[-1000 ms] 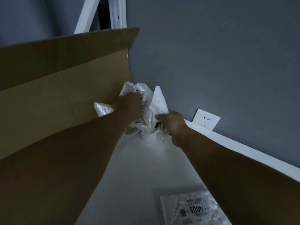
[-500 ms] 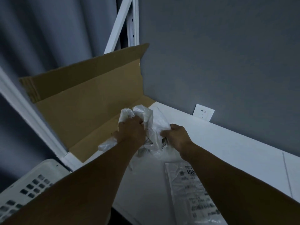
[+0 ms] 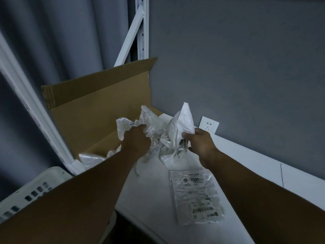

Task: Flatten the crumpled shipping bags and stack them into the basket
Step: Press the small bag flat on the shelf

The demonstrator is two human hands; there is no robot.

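At the lower left corner sits a white plastic basket (image 3: pixel 35 187) with rows of slotted holes in its wall, partly hidden by the person's left forearm. Behind it a white metal shelf post (image 3: pixel 35 110) slants upward in front of a grey curtain (image 3: pixel 58 41). Next comes an open brown cardboard box (image 3: pixel 98 103) lying on its side at the left end of a white tabletop (image 3: pixel 255 164), with one flap standing up against the grey wall (image 3: pixel 237 59). A loose white bag (image 3: pixel 89 158) lies at the box's near edge, just behind the forearm. In the centre, held up above the tabletop in front of the box opening, is a bundle of crumpled shipping bags (image 3: pixel 158 125), thin whitish plastic with small dark printing too creased to read. The left hand (image 3: pixel 136 140) has its fingers curled tightly round the left side of the bundle. The right hand (image 3: pixel 200 141) pinches the right side between thumb and fingers, where a peak of plastic sticks up. Below the right hand, a flattened bag (image 3: pixel 197 196) lies on the tabletop, near the front edge. Its printed label faces away from the viewer, so it reads upside down; the largest digits look like "4002", though the light is dim, and the smaller lines and a square code cannot be read. Farther right, a white wall socket (image 3: pixel 209 125) is set in the wall just above the tabletop.
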